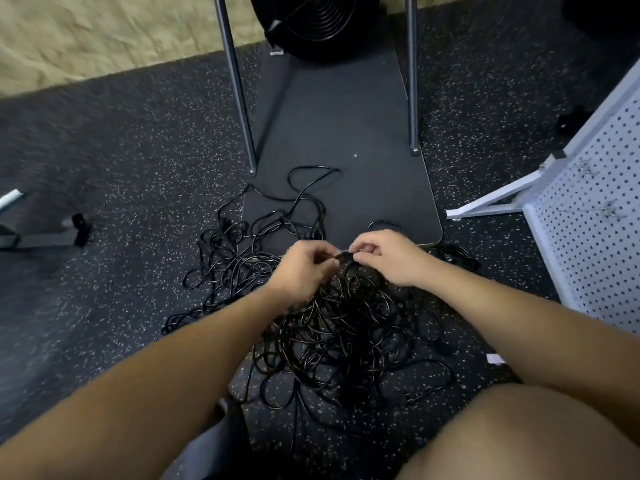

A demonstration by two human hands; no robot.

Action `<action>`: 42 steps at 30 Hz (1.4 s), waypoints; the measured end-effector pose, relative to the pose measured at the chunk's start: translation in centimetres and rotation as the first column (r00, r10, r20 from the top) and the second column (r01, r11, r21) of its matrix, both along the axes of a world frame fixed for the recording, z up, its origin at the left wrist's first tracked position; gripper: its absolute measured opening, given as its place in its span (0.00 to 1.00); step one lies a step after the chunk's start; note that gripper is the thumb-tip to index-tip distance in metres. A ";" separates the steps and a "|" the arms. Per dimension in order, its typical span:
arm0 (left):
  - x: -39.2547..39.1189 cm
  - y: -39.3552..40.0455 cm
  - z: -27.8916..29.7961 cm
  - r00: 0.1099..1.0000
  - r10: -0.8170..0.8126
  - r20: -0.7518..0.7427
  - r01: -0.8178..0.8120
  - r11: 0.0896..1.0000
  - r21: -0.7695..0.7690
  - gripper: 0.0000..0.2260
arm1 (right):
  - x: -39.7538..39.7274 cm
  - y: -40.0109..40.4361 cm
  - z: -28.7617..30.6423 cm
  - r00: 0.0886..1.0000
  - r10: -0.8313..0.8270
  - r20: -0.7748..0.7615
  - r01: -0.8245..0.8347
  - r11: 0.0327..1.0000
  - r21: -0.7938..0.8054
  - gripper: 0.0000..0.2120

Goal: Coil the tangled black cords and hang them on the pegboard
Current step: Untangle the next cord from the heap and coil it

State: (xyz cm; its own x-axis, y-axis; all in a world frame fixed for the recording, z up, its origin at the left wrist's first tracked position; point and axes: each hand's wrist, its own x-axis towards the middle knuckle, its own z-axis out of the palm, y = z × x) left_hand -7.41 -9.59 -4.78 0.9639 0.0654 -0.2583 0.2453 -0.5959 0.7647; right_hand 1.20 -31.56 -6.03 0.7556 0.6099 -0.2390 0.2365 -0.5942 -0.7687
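Right now I see both hands working at the far edge of the tangled black cords (332, 317), which lie heaped on the speckled floor (121, 209) between the knees and spill onto the dark mat (339, 133) ahead. The left hand (304, 268) has its fingers curled in, pinching a strand near the top of the pile; the right hand (384, 252) meets it almost fingertip to fingertip, thumb and forefinger closed on what looks like the same strand. The cord between them is thin and partly hidden by the fingers, so I cannot be sure it is one piece and not two crossing. I judge each grip is kept small and close to the other because this is the picking-out stage: finding an end or loosening a knot needs fingertip control, not a full fist.

Loose loops trail out to the left and up onto the mat near the metal legs (239, 109), which suggests the heap is far from sorted. No coil is formed yet. The pegboard (595, 237) stands on its white frame just to the right, within easy reach, hooks bare as far as I can see. A black fan (311, 22) sits beyond the mat.
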 end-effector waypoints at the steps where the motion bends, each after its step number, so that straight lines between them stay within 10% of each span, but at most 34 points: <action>1: -0.1 0.4 1.6 1.000 -0.011 0.017 0.011 1.000 -0.002 0.06 | -0.1 0.2 1.8 1.000 0.021 0.018 -0.020 1.000 -0.010 0.02; 18: -4.9 4.8 23.9 0.940 -0.182 0.288 0.196 0.980 -0.020 0.05 | -6.3 2.9 29.1 0.949 -0.170 0.266 0.079 0.944 0.321 0.08; 23: -6.4 5.3 22.5 0.941 -0.146 0.306 0.157 0.988 -0.012 0.23 | -8.6 5.0 29.8 0.953 -0.269 0.137 0.174 0.860 0.480 0.07; 27: -5.8 3.1 21.2 0.923 -0.181 0.340 0.157 0.983 0.097 0.08 | -10.2 6.0 28.4 0.940 -0.341 0.004 0.276 0.767 0.579 0.07; 34: -4.0 2.0 20.9 0.960 -0.140 0.242 0.157 0.986 -0.053 0.14 | -9.1 5.5 27.4 0.953 -0.285 -0.102 0.285 0.731 0.620 0.08; 42: -1.6 2.4 22.6 0.965 0.031 0.261 0.040 0.965 -0.260 0.15 | -7.7 5.3 23.3 0.948 -0.297 -0.115 0.317 0.919 0.234 0.12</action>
